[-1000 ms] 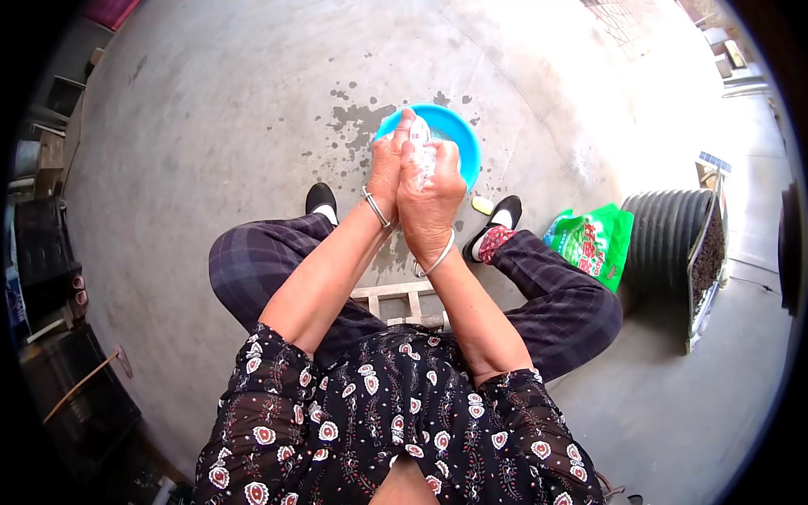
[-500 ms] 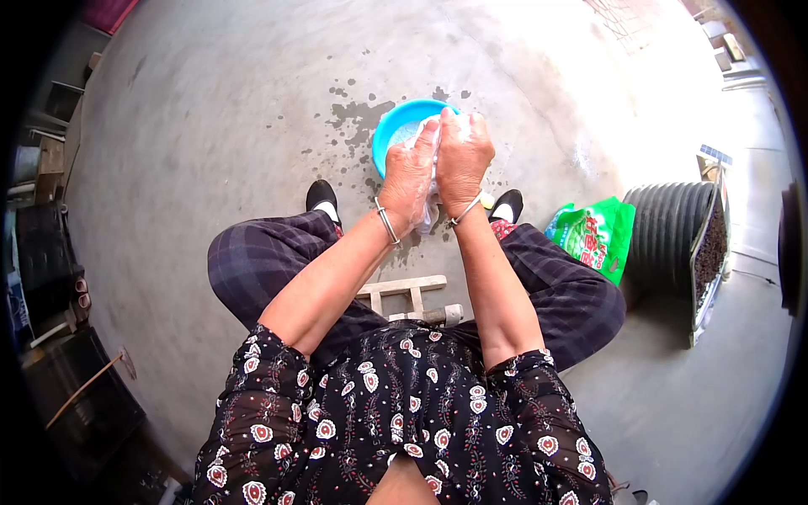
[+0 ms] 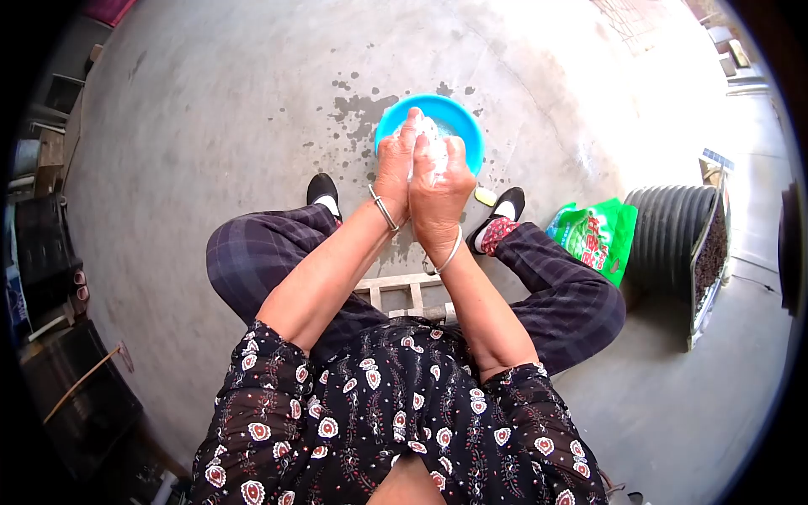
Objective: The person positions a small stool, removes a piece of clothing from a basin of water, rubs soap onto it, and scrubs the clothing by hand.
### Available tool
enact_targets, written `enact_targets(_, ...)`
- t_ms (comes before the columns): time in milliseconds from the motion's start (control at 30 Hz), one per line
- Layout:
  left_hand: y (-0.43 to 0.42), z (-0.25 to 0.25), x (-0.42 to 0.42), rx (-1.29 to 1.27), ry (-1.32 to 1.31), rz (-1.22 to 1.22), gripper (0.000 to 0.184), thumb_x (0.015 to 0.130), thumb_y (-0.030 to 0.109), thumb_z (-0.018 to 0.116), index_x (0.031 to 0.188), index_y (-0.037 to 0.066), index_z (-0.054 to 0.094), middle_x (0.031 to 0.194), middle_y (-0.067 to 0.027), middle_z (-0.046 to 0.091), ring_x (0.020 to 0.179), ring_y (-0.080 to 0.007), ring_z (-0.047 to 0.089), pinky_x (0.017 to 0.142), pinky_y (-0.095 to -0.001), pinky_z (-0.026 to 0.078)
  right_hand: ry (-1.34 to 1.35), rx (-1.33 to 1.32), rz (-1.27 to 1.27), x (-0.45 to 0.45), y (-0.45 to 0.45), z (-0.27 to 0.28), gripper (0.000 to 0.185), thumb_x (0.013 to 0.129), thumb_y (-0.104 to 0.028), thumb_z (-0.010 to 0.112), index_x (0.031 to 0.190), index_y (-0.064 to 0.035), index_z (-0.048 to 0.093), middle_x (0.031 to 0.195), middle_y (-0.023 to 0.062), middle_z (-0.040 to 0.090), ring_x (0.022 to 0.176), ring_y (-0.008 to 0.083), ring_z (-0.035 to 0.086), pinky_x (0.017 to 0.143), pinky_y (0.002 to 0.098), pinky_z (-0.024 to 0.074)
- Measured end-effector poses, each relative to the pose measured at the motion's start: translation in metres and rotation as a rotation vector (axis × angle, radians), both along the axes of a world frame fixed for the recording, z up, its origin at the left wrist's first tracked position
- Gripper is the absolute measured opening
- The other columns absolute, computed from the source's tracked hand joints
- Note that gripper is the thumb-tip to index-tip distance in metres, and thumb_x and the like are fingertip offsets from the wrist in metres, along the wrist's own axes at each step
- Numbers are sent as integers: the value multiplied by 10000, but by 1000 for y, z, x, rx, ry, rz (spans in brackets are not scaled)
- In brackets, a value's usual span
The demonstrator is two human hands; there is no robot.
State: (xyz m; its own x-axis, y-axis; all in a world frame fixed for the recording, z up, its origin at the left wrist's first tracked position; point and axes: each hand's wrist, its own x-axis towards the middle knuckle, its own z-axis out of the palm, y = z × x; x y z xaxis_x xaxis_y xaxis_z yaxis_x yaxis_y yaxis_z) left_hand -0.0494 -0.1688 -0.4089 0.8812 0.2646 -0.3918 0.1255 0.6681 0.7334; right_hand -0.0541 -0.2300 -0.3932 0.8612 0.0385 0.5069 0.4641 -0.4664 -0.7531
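Note:
Pressed together over a blue basin [image 3: 474, 135], my two hands grip a wet white cloth [image 3: 432, 151] that bunches up between them. My left hand [image 3: 394, 172] has its fingers closed round one side of the cloth. On the other side my right hand [image 3: 442, 192] is clenched on it. White suds or pale water show inside the basin, partly hidden by the hands. A pale yellow bar, perhaps soap [image 3: 486, 196], lies on the floor beside the right shoe.
A green printed bag [image 3: 619, 240] lies right of my knee, beside a ribbed dark cylinder [image 3: 665, 231]. Wet spots mark the concrete floor [image 3: 358, 109] near the basin. A wooden frame [image 3: 391, 284] is between my legs. Dark boxes stand at far left.
Half a second ago the hands were further apart at the wrists, with cloth hanging between them; now they have come together. The right hand has moved left and slightly down.

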Motion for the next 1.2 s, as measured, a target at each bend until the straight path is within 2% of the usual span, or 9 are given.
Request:
enact_targets(400, -17, 4, -4, -81, -98, -42, 320, 916, 342, 493, 950, 42, 600, 874, -14, 592, 760, -75, 539, 657, -234, 453, 272, 105, -1, 53, -24, -13, 210, 876, -183, 535, 749, -16, 522, 653, 124, 573, 542, 243, 558, 490, 329, 421)
enact_targets(500, -4, 8, -1, -312, -113, -81, 318, 917, 300, 500, 995, 2, 579, 933, -58, 613, 818, -117, 577, 705, -261, 481, 777, 898, 322, 77, -54, -17, 180, 892, -221, 538, 845, -50, 570, 803, 10, 604, 675, 116, 563, 619, 254, 462)
enact_targets(600, 6, 15, 1, -488, -132, -177, 302, 917, 272, 493, 1045, 6, 551, 1000, -92, 614, 904, -179, 612, 779, -321, 519, 851, 1032, 274, 64, -51, 10, 224, 902, -257, 533, 904, -35, 565, 848, 32, 599, 741, 110, 579, 681, 254, 488)
enact_targets(733, 1, -1, 2, -443, -134, -153, 285, 916, 272, 497, 1049, 27, 555, 988, -86, 615, 871, -167, 613, 764, -315, 520, 781, 909, 385, 36, -46, 19, 283, 893, -285, 552, 956, -10, 548, 913, 57, 591, 818, 122, 580, 719, 252, 484)
enact_targets(867, -17, 0, -7, -393, -52, -21, 294, 917, 328, 488, 992, 59, 578, 864, -17, 590, 776, -110, 572, 688, -247, 481, -99, -34, 59, 9, -14, -3, 216, 832, -179, 629, 900, -6, 519, 789, 112, 594, 603, 155, 533, 579, 263, 459)
enact_targets(933, -16, -7, -3, -131, -87, -138, 337, 937, 364, 429, 1024, 73, 573, 872, -1, 588, 764, -88, 573, 686, -238, 485, 377, 101, 1, 44, -21, 2, 247, 799, -177, 657, 890, -4, 506, 724, 137, 572, 568, 190, 548, 549, 296, 461)
enact_targets(967, -18, -7, -1, -143, -114, -106, 321, 940, 360, 425, 979, 84, 584, 833, 13, 574, 742, -72, 556, 655, -230, 472, 331, 26, -50, 50, -22, 5, 224, 786, -186, 649, 824, -17, 507, 646, 135, 576, 568, 312, 599, 536, 347, 471)
enact_targets(1100, 10, -14, -1, -247, -206, -170, 271, 939, 324, 449, 908, 87, 577, 812, 21, 558, 678, -60, 531, 576, -225, 444, -151, 39, -9, -5, 0, 6, 194, 822, -171, 606, 810, -11, 497, 615, 167, 556, 547, 337, 569, 489, 376, 433)
enact_targets(1200, -9, -4, -3, -185, -95, -107, 282, 941, 328, 439, 947, 79, 573, 845, 5, 575, 707, -69, 552, 599, -233, 469, 209, -58, 15, 39, -24, -6, 201, 819, -176, 607, 827, -4, 505, 631, 178, 557, 572, 346, 576, 499, 370, 439)
